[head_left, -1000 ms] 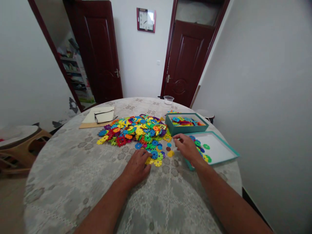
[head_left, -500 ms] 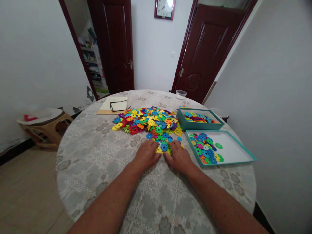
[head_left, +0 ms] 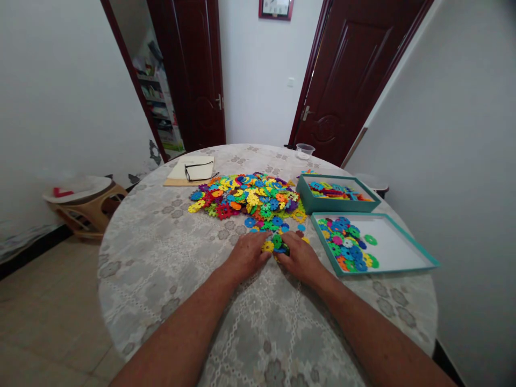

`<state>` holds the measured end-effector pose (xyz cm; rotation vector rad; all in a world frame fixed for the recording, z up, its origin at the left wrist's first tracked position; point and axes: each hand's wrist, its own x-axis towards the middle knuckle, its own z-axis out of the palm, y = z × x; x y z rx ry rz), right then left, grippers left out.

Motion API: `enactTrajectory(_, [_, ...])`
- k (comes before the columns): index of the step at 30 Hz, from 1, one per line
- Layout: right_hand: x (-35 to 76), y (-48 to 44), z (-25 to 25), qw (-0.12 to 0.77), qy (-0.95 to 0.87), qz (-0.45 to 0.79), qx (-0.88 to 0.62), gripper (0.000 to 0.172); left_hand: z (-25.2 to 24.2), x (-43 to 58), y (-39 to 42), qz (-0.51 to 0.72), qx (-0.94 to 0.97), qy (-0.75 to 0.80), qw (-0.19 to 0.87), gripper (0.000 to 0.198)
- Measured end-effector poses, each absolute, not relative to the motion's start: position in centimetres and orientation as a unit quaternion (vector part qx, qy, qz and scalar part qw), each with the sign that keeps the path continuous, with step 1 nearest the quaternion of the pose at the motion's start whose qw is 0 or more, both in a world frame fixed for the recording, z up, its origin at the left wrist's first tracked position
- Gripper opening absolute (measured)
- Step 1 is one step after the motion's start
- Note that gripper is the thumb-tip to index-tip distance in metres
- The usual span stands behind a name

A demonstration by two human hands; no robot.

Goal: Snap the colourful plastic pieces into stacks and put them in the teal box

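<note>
My left hand (head_left: 248, 253) and my right hand (head_left: 297, 255) are cupped toward each other low over the tablecloth. Between them is a small clump of gear-shaped plastic pieces, with a yellow piece (head_left: 267, 246) beside my left fingers and a green piece (head_left: 277, 241) near my right fingers. The fingers of both hands curl round the clump, and the fingertips are partly hidden. Just beyond lie loose flat pieces, among them a blue one (head_left: 250, 222). Behind these spreads a big heap of multicoloured gear-shaped pieces (head_left: 252, 199).
To the right stands a teal box (head_left: 342, 204) with pieces in it. In front of it, a shallow teal-rimmed lid (head_left: 397, 247) holds more pieces on its left side. Glasses (head_left: 199, 177) rest on a paper pad (head_left: 175, 174) at back left. A clear plastic cup (head_left: 305, 150) stands far back.
My hands have gathered the pieces closer, and the clump between them now looks lifted and tilted, with a green piece on top. The view has shifted slightly.
</note>
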<state>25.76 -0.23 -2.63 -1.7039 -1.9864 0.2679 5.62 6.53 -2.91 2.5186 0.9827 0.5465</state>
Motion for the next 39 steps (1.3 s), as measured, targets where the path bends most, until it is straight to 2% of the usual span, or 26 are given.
enactTrajectory(2, [25.8,-0.2,-2.7,0.262,-0.729,0.107,-0.624,0.022,-3.0,5.5,6.5,0.202,0.893,0.351,0.195,0.060])
enactTrajectory(9, [25.7,-0.5,-2.5,0.264,-0.730,0.126,-0.617,0.024,-2.7,5.3,6.5,0.195,0.906,0.322,0.192,0.048])
enactTrajectory(14, [25.9,-0.5,-2.7,0.314,-0.702,0.129,-0.626,0.041,-2.2,5.5,6.3,0.171,0.918,0.309,0.181,0.037])
enactTrajectory(20, [26.1,-0.3,-2.7,0.287,-0.730,0.105,-0.612,0.015,-2.8,5.6,6.4,0.194,0.913,0.302,0.194,0.041])
enactTrajectory(25, [26.7,-0.5,-2.0,0.302,-0.701,0.096,-0.639,0.014,-2.5,5.6,6.4,0.226,0.880,0.319,0.269,0.048])
enactTrajectory(27, [27.4,-0.8,-1.5,0.301,-0.688,0.111,-0.651,0.016,-1.9,5.7,6.3,0.223,0.872,0.329,0.286,0.040])
enactTrajectory(30, [28.6,-1.5,-0.6,0.306,-0.682,0.167,-0.643,0.022,-0.9,5.7,6.0,0.208,0.874,0.329,0.292,0.016])
enactTrajectory(32, [29.1,-2.0,-0.1,0.306,-0.683,0.221,-0.625,0.031,-0.5,5.7,5.8,0.200,0.871,0.321,0.313,0.012])
enactTrajectory(36, [29.2,-2.5,0.0,0.261,-0.694,0.273,-0.613,0.043,-0.4,5.8,5.2,0.168,0.868,0.308,0.352,0.030])
enactTrajectory(39, [28.8,-2.6,-0.3,0.235,-0.713,0.249,-0.612,0.044,-0.7,6.1,4.8,0.135,0.888,0.329,0.290,0.036])
